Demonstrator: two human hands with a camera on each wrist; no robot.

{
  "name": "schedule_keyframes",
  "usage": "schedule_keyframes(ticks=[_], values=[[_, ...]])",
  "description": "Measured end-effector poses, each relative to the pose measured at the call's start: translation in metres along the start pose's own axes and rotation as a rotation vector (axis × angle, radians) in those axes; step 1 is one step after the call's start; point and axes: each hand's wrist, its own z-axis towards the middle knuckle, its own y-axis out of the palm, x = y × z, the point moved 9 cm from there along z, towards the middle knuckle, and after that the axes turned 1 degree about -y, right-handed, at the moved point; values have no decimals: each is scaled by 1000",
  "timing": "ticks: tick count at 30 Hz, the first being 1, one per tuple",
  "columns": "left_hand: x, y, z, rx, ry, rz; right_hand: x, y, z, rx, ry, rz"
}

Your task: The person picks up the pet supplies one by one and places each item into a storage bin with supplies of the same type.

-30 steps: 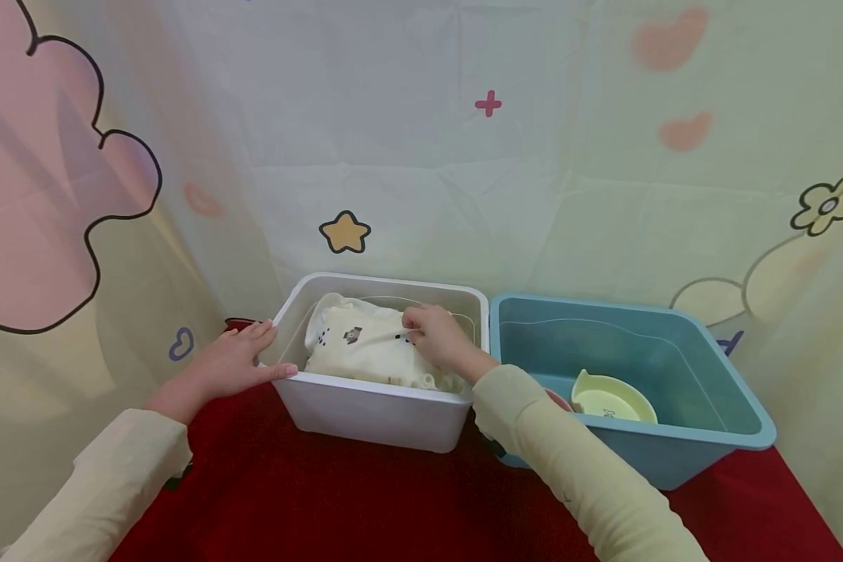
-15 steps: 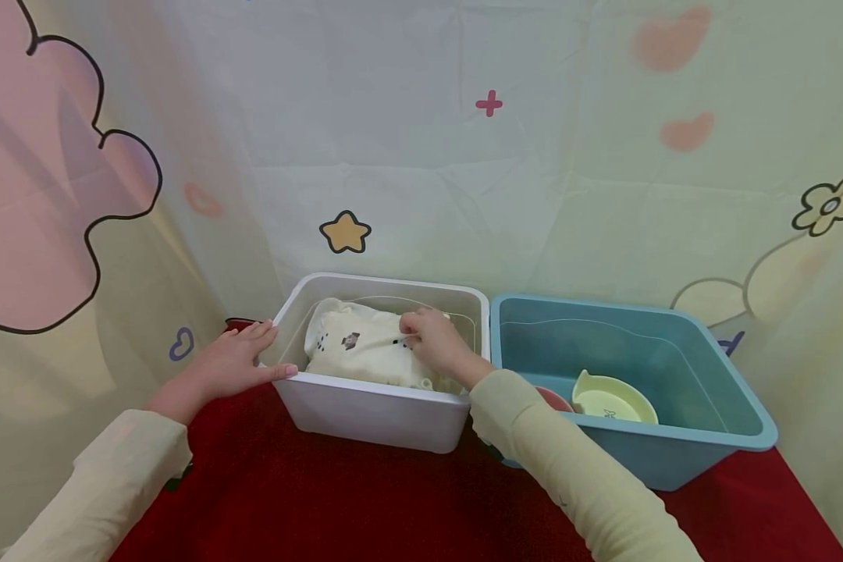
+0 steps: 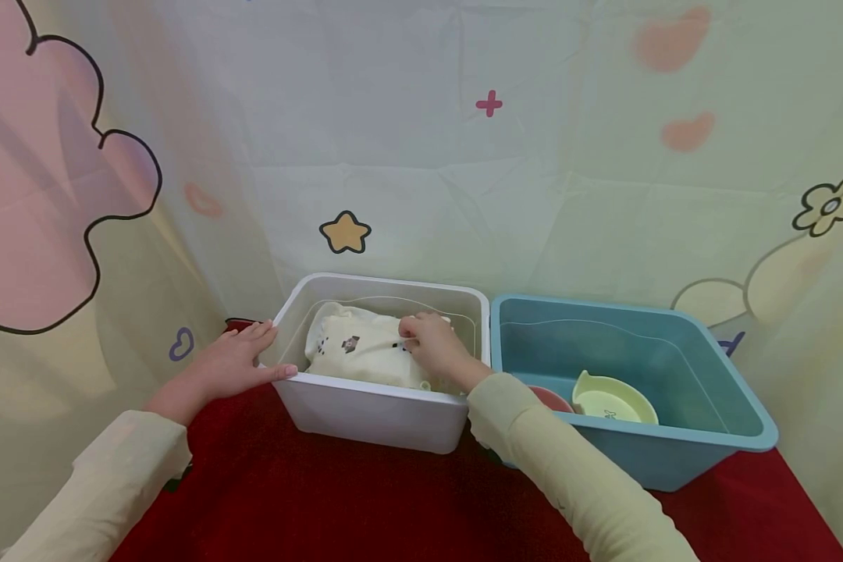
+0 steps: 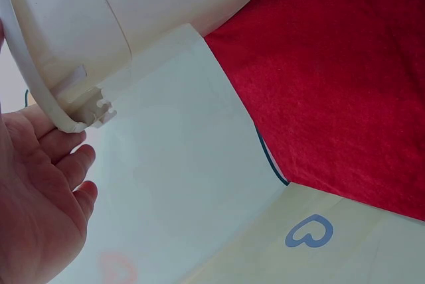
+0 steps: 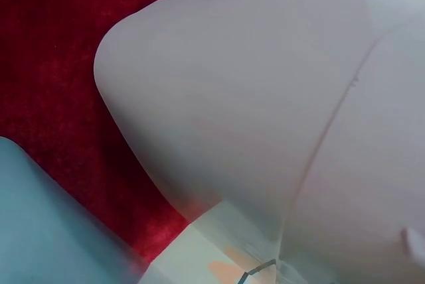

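A cream cloth (image 3: 365, 349) with a small brown animal figure and dark spots lies bunched inside the white plastic bin (image 3: 375, 412). The right hand (image 3: 435, 343) reaches over the bin's front right rim and pinches the cloth at its right side. The left hand (image 3: 235, 361) rests at the bin's front left corner, thumb along the front rim and the other fingers across the left rim. In the left wrist view, the fingers of the left hand (image 4: 40, 191) lie loosely bent beside the rim. The right wrist view has only the bin's outer wall (image 5: 219, 98), not the hand.
Right beside the white bin stands a blue bin (image 3: 555, 336), holding a pale yellow dish (image 3: 611, 396) with a pointed edge and a red dish (image 3: 551, 399). Both bins sit on a red cloth (image 3: 365, 499). A printed curtain (image 3: 421, 195) hangs close behind them.
The cream cloth has sunk lower in the white bin, and the right hand has shifted slightly down with it. The left hand stays at the corner.
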Motion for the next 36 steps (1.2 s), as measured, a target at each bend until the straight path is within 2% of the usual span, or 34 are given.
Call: schedule_keyframes(ticks=[18, 36], values=[[-1, 1, 1, -3, -5, -6, 4, 9, -1, 8, 10, -62], [1, -1, -1, -2, -14, -11, 11, 13, -2, -26, 90, -96]])
